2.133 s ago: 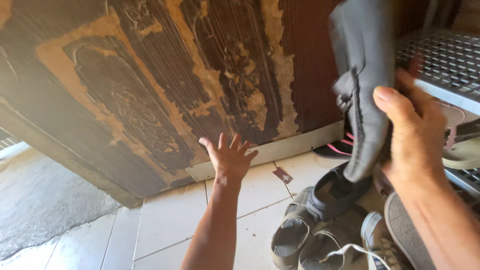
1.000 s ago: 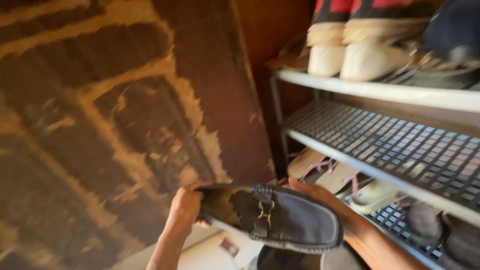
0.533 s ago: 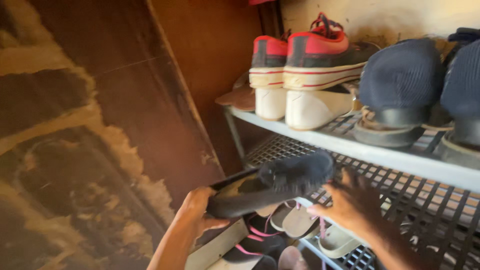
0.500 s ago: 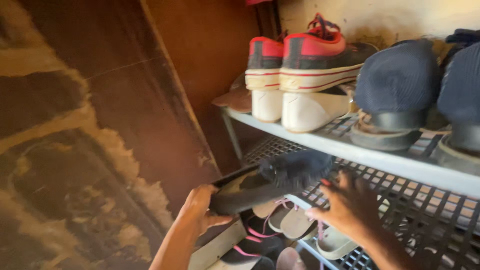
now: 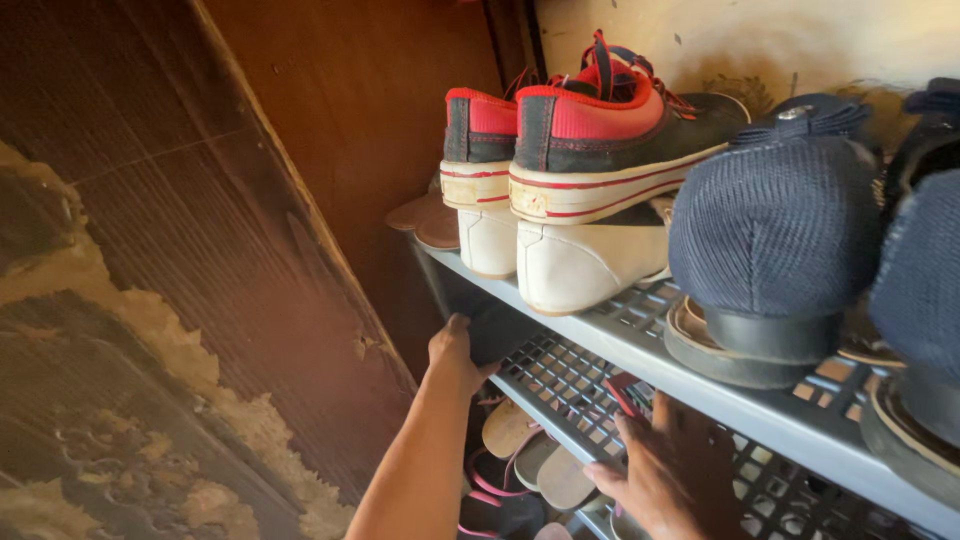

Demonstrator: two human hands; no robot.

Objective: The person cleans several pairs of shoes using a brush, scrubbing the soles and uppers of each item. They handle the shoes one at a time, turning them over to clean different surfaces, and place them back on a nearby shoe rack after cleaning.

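My left hand (image 5: pixel 455 352) reaches up to the left end of the middle shelf (image 5: pixel 570 385) of a grey shoe rack. Its fingers are on the heel of a dark loafer (image 5: pixel 497 328), which lies in the shadow under the top shelf (image 5: pixel 640 335). My right hand (image 5: pixel 672 470) rests lower right on the grid of the middle shelf, fingers spread, holding nothing. Most of the loafer is hidden by the top shelf.
The top shelf carries red-and-black sneakers (image 5: pixel 600 140) stacked on white shoes (image 5: pixel 575 265), navy knitted shoes (image 5: pixel 780 225) and tan sandals (image 5: pixel 430 220). Sandals and pink-strapped slippers (image 5: pixel 520 450) lie below. A worn wooden door (image 5: pixel 200 270) stands close on the left.
The loafer has gone from in front of the rack into the middle shelf. My right hand has let go of it and dropped onto the grid; my left hand followed the heel in.
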